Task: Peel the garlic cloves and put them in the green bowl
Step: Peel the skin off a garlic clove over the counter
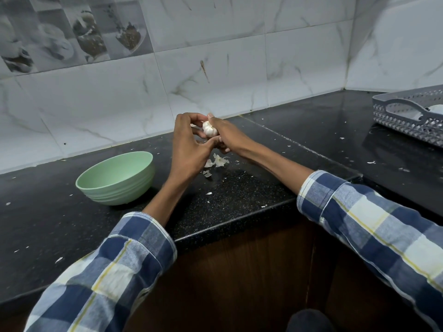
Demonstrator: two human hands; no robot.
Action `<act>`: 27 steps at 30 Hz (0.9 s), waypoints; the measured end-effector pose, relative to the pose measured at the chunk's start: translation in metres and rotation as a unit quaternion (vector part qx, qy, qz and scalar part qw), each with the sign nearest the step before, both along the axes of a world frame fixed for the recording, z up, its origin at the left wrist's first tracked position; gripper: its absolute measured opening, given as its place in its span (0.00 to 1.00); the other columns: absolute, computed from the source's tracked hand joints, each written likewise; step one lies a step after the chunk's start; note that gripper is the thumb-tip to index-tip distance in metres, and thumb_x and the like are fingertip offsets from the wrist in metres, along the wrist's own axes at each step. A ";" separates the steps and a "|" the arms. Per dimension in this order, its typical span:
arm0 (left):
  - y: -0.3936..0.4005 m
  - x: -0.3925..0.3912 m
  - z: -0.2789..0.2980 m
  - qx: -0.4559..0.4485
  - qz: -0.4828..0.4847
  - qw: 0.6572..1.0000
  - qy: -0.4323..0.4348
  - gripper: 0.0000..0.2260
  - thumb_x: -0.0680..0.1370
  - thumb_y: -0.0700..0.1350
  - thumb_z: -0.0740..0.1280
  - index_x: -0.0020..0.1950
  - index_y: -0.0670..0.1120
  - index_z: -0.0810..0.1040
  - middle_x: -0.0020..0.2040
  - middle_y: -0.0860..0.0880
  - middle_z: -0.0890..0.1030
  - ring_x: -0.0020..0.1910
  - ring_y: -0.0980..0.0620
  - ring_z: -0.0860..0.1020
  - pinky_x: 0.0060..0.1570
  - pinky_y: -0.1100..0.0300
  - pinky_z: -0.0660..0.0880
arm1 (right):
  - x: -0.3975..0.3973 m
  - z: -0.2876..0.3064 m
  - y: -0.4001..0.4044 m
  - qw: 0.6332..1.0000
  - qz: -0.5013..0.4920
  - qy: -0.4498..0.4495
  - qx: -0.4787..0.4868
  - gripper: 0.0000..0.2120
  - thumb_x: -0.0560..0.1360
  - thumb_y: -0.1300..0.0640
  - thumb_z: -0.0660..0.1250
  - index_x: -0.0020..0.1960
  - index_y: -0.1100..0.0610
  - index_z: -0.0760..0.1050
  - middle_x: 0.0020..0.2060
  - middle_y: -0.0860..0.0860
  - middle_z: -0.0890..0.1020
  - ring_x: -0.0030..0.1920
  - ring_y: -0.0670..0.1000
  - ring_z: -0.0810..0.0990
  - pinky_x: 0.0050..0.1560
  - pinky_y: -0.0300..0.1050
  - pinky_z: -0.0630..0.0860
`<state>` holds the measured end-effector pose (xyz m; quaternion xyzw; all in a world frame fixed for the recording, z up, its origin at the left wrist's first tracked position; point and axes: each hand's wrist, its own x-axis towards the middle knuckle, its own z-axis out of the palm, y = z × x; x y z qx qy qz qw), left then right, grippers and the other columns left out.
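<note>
Both hands meet above the black desk point(239, 188), close to the tiled wall point(215, 68), and together they hold one white garlic bulb point(210, 128). The left hand point(189, 144) has its fingers curled over the top and the left side of the bulb, and its thumb reaches under toward the other hand. The right hand point(227, 135) grips the bulb from the right side, with the thumb laid along the top and the other fingers curled below. The bulb is in the air, not touching the desk. It is roundish, so its long axis is hard to tell; a small stem or root end seems to face the camera and slightly right, but I cannot tell this for sure.

Just under the hands, some thin white garlic skins point(217, 161) lie on the desk, and smaller white flakes are spread around on the dark surface.

To the left of the hands, apart from them, stands the green bowl point(115, 180), upright; the part of its inside that shows holds no cloves.

Far to the right, near the corner of the wall, a grey plastic tray point(407, 109) with holes and a handle stands on the desk, with something white inside.

Both arms wear blue and white checked sleeves point(119, 259).
</note>
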<state>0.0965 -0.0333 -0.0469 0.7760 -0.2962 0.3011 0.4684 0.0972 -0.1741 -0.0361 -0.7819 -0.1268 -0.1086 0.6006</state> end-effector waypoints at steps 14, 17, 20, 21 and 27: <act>0.003 0.001 -0.001 -0.080 0.039 0.996 -0.013 0.17 0.70 0.44 0.82 0.55 0.44 0.82 0.46 0.51 0.85 0.42 0.56 0.84 0.45 0.62 0.82 | 0.007 -0.006 0.006 0.999 0.021 0.021 0.032 0.23 0.88 0.42 0.48 0.62 0.58 0.73 0.27 0.46 0.70 0.26 0.44 0.64 0.27 0.39 0.65; 0.005 0.001 -0.001 -0.072 0.037 0.996 -0.021 0.16 0.70 0.45 0.82 0.54 0.43 0.82 0.45 0.51 0.85 0.42 0.56 0.84 0.45 0.62 0.82 | 0.009 -0.007 0.007 0.998 0.020 0.026 0.044 0.25 0.88 0.43 0.48 0.68 0.61 0.72 0.31 0.49 0.69 0.27 0.43 0.63 0.27 0.39 0.64; 0.007 0.001 -0.002 -0.023 0.037 0.997 -0.059 0.15 0.72 0.43 0.81 0.53 0.42 0.81 0.46 0.48 0.83 0.43 0.54 0.83 0.45 0.58 0.82 | 0.009 -0.007 0.007 0.999 0.019 0.021 0.037 0.24 0.88 0.44 0.47 0.65 0.62 0.72 0.36 0.53 0.71 0.28 0.44 0.64 0.27 0.39 0.65; 0.007 0.001 -0.002 -0.010 0.039 0.997 -0.066 0.14 0.72 0.43 0.80 0.53 0.42 0.80 0.46 0.48 0.83 0.43 0.53 0.82 0.45 0.56 0.82 | 0.009 -0.007 0.007 0.999 0.020 0.017 0.030 0.23 0.88 0.45 0.48 0.62 0.61 0.73 0.36 0.53 0.72 0.27 0.43 0.64 0.26 0.39 0.66; 0.009 0.004 -0.004 0.024 0.034 0.997 -0.062 0.11 0.72 0.41 0.77 0.50 0.41 0.80 0.43 0.46 0.82 0.42 0.48 0.81 0.44 0.50 0.80 | 0.007 -0.010 0.006 1.000 0.011 0.007 -0.012 0.22 0.89 0.46 0.47 0.60 0.62 0.72 0.35 0.52 0.72 0.26 0.42 0.66 0.26 0.37 0.67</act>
